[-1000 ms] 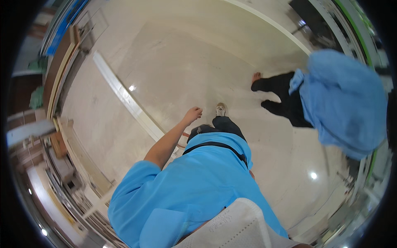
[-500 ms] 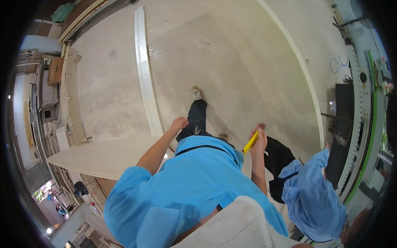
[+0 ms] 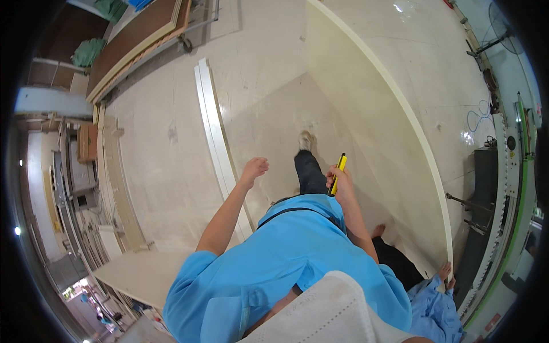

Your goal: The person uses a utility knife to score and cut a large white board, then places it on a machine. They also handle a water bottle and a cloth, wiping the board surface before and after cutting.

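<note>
My right hand [image 3: 341, 184] grips a slim yellow pen-shaped tool [image 3: 338, 172] with black ends, held upright in front of my waist; its exact kind I cannot make out. My left hand [image 3: 254, 171] hangs in the air with loosely bent fingers and nothing in it, near a long white strip [image 3: 214, 134] lying on the floor. On my right a large cream panel [image 3: 394, 137] stands on edge. Another person's hands [image 3: 446, 273] touch its near end; that person's blue sleeve [image 3: 432, 306] shows at the lower right.
A stack of brown boards [image 3: 137, 43] rests on a wheeled cart at the far left. A pale board [image 3: 140, 277] juts in at the lower left. Beyond the panel stand a long green-edged machine [image 3: 523, 188] and a fan [image 3: 503, 34]. A blue cord [image 3: 477, 119] lies on the floor.
I have stepped forward along the panel. The yellow tool has swung up from pointing down to upright. My left hand has moved away from my thigh. The other person now has both hands at the panel's end.
</note>
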Tool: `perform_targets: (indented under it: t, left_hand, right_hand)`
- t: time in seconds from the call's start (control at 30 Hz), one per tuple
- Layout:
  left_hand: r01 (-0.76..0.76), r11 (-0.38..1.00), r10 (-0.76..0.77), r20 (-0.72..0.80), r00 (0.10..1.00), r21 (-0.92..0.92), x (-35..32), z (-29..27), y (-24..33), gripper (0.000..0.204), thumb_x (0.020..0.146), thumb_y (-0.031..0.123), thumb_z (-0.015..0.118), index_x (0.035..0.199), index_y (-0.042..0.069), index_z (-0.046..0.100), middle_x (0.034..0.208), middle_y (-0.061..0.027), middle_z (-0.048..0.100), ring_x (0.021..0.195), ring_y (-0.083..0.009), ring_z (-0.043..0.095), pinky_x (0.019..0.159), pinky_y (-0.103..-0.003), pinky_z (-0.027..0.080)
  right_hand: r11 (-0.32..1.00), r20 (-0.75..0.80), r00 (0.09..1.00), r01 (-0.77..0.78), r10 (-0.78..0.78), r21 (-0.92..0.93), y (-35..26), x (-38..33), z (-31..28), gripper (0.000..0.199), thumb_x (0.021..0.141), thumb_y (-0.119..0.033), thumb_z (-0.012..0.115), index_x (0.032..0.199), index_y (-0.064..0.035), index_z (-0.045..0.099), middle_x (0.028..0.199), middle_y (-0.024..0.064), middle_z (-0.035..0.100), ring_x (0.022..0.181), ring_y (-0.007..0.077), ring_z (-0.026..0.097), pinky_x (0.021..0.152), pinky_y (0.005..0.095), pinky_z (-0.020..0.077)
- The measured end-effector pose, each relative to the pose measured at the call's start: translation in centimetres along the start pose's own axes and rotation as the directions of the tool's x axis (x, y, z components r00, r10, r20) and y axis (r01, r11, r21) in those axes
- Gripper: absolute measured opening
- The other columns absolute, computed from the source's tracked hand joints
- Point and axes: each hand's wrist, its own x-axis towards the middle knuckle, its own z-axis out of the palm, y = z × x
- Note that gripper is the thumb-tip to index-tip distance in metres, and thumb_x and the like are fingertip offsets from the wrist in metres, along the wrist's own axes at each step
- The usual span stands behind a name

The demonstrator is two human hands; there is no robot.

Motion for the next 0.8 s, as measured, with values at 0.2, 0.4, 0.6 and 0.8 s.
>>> perform_targets:
  t: [0.2, 0.4, 0.6, 0.8]
  left_hand:
    - [0.100, 0.965, -0.101, -0.007, 0.995, 0.244, 11.4, -3.6, 12.0, 0.039, 0.097, 0.035, 0.055, 0.123, 0.006, 0.058, 0.113, -0.0107, 0.066, 0.104, -0.0225, 0.064, 0.090, -0.036, 0.049]
    - [0.164, 0.983, -0.155, -0.097, 0.983, 0.083, 17.7, -11.6, 22.9, 0.042, 0.095, 0.038, 0.058, 0.123, 0.006, 0.060, 0.115, -0.0121, 0.067, 0.106, -0.0235, 0.064, 0.093, -0.037, 0.050]
    - [0.150, 0.982, -0.152, 0.008, 0.988, 0.111, 32.6, -11.8, 38.7, 0.038, 0.096, 0.035, 0.057, 0.120, 0.006, 0.061, 0.110, -0.0115, 0.068, 0.098, -0.0196, 0.064, 0.086, -0.034, 0.051]
    - [0.001, 0.854, -0.243, 0.397, 0.885, 0.520, 48.7, 1.6, 53.8, 0.035, 0.097, 0.035, 0.055, 0.119, 0.007, 0.060, 0.109, -0.0080, 0.067, 0.101, -0.0169, 0.062, 0.090, -0.033, 0.048]
  right_hand:
    - [0.951, -0.189, 0.937, 0.267, -0.294, -0.153, -11.1, 13.3, 8.9, 0.031, 0.098, -0.028, 0.060, 0.121, -0.0090, 0.054, 0.072, 0.0036, 0.059, 0.056, 0.0081, 0.052, 0.047, 0.0246, 0.0418]
    - [0.903, -0.247, 0.869, 0.412, -0.430, -0.122, -24.6, 23.9, 18.4, 0.047, 0.096, -0.024, 0.063, 0.137, -0.0079, 0.047, 0.072, 0.0042, 0.058, 0.048, 0.0096, 0.050, 0.044, 0.0255, 0.0419]
    - [0.902, -0.483, 0.768, 0.410, -0.421, -0.135, -30.3, 30.9, 25.9, 0.067, 0.096, -0.026, 0.064, 0.152, -0.0089, 0.032, 0.080, 0.0086, 0.059, 0.044, 0.0120, 0.051, 0.043, 0.0275, 0.0442]
    - [0.889, -0.855, 0.346, 0.387, -0.386, -0.245, -30.1, 36.5, 28.3, 0.066, 0.094, -0.027, 0.065, 0.151, -0.0078, 0.035, 0.114, 0.0188, 0.063, 0.080, 0.0252, 0.065, 0.071, 0.0352, 0.0526]
